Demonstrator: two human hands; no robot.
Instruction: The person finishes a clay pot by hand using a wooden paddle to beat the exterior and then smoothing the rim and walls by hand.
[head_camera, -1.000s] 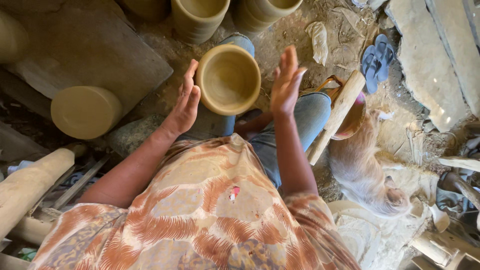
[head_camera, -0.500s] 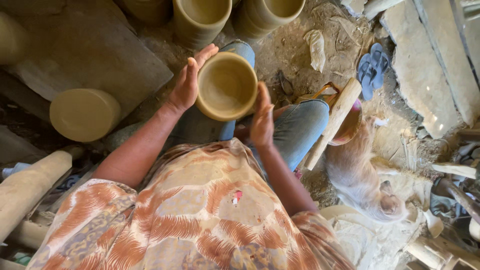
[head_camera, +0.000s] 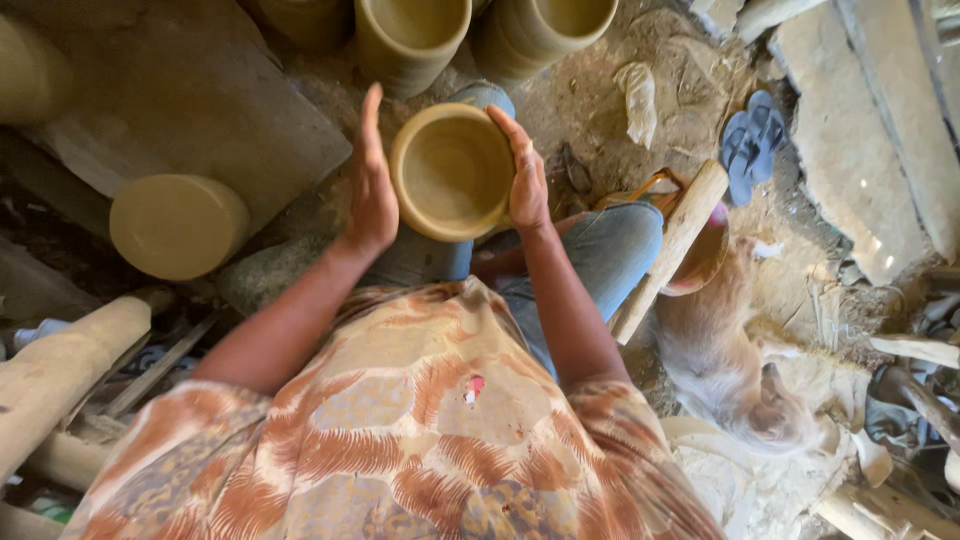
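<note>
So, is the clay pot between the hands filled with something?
No, the clay pot between the left hand and the right hand is open at the top, and its smooth inside shows bare.

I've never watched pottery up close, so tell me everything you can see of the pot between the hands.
The clay pot is a round, open, yellowish-tan vessel with a thick smooth rim and an empty hollow, looking unfired. It sits over the person's knees, mouth toward the camera. The right hand presses flat on its side; the left hand is open beside it, contact unclear.
</note>
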